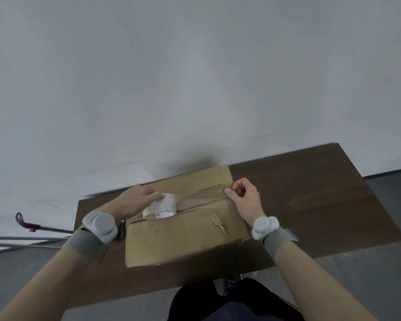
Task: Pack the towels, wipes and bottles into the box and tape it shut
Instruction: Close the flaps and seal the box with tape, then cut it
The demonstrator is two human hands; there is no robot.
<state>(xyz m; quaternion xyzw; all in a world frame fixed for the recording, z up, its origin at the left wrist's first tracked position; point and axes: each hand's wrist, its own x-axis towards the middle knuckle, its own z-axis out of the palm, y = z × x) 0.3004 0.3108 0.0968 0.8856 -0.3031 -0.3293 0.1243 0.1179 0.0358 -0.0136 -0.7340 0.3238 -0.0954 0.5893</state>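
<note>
My left hand (137, 200) grips the tape roll (160, 208), my right hand (243, 200) pinches its end, and a crooked pull could miss the box (185, 242) gap.

I see a dark brown wooden table (310, 205) carrying the closed cardboard box (183, 242), which lies flat toward its left end, and a small dark tool (120, 230), too hidden to name, just left of the box.

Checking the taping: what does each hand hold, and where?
Left hand grips the tape roll round its rim; right hand pinches what seems the tape's loose end.
</note>
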